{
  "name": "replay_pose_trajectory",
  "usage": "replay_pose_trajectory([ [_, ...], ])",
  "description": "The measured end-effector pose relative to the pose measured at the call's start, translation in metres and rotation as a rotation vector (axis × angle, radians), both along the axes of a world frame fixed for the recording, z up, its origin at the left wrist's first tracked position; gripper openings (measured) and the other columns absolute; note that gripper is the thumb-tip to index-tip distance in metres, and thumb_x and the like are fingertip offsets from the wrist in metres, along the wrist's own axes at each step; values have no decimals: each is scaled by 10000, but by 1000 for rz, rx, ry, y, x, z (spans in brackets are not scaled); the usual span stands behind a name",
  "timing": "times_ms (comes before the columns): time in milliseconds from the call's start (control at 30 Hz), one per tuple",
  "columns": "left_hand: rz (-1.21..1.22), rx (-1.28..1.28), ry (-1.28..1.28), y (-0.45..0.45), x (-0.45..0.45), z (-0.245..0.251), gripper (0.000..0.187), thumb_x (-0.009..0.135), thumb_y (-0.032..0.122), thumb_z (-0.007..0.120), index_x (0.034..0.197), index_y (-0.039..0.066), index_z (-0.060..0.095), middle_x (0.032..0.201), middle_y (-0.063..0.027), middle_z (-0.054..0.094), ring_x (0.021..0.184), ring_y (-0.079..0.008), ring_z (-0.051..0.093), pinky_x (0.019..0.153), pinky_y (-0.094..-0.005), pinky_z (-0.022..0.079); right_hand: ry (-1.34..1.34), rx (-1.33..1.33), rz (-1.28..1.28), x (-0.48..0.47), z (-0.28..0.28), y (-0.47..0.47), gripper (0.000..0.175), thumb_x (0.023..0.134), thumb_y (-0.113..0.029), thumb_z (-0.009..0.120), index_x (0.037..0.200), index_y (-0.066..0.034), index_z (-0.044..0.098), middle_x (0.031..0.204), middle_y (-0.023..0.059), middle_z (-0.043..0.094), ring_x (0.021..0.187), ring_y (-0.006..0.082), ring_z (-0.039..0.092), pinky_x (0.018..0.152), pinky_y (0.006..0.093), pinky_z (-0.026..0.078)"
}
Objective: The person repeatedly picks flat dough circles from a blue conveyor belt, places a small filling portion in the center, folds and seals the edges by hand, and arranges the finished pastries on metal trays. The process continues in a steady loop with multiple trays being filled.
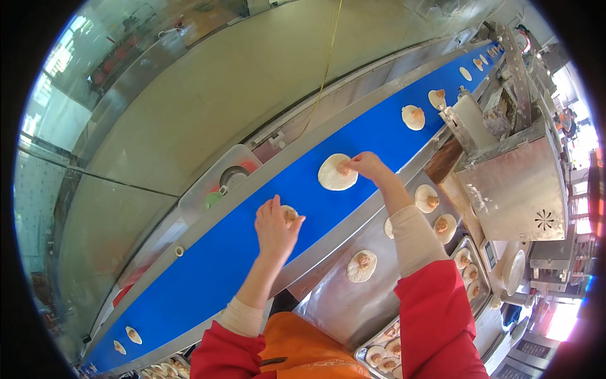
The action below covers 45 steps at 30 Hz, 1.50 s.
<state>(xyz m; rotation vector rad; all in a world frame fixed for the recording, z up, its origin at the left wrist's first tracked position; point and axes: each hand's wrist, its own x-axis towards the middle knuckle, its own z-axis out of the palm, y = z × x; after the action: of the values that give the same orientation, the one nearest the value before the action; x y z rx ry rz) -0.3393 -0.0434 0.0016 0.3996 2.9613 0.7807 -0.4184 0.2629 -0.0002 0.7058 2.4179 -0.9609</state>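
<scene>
My left hand (274, 232) is over the blue conveyor belt (208, 279), its thumb and fingers around a small dough round with a lump of filling (290, 215). The palm hides part of that round. Further up the belt, my right hand (369, 166) pinches at a brownish lump of filling (343, 166) near the right edge of a flat white dough round (334, 177). That round lies flat on the belt. Beyond it on the belt lie another dough round topped with filling (413, 117) and a similar one (436, 99).
Filled rounds (361, 266) sit on the steel table (331, 303) below the belt. Metal trays (378, 353) of filled rounds stand near my right arm. A steel machine housing (516, 189) is at right. A clear plastic bin (241, 154) stands along the belt's far side.
</scene>
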Motion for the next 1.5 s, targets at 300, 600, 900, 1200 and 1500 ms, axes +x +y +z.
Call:
replay_pose_trajectory([
  [300, -150, -150, -264, -95, -13, 11, 386, 746, 323, 801, 990, 62, 654, 1083, -174, 590, 1057, -382, 571, 885, -497, 499, 300, 80, 0, 56, 6, -112, 711, 689, -381, 869, 1250, -83, 550, 1138, 175, 706, 1055, 368, 684, 885, 447, 542],
  [600, -359, -114, -192, -172, 26, 36, 430, 668, 103, 871, 998, 61, 600, 1067, -150, 614, 1032, -383, 556, 873, -467, 474, 691, -69, 386, 113, -20, -183, 477, 742, -165, 829, 1158, -79, 612, 1115, 126, 652, 1085, 320, 608, 965, 388, 496],
  [900, -192, -113, -300, -246, 75, 57, 552, 671, 17, 851, 1135, 59, 554, 1010, -136, 587, 1014, -377, 566, 896, -461, 473, 365, -789, -335, 241, 33, -72, 611, 850, -128, 772, 1392, -29, 509, 1251, 76, 637, 1155, 165, 601, 986, 327, 504],
  [1200, 116, 1022, -1232, -114, 125, 35, 471, 856, 55, 778, 1286, 41, 585, 1135, -57, 671, 1026, -162, 658, 900, -331, 553, 84, -494, -514, 360, -17, 136, 591, 859, -123, 734, 1398, -31, 510, 1244, 69, 639, 1136, 169, 607, 969, 329, 500],
  [1500, -615, 627, -1191, 194, 152, -51, 507, 882, 240, 732, 1299, -5, 581, 1118, -182, 689, 1016, -227, 684, 882, -358, 533, 328, 599, -141, 344, -18, 113, 456, 833, -226, 751, 1249, -78, 636, 1146, 114, 667, 1124, 284, 608, 967, 422, 491],
])
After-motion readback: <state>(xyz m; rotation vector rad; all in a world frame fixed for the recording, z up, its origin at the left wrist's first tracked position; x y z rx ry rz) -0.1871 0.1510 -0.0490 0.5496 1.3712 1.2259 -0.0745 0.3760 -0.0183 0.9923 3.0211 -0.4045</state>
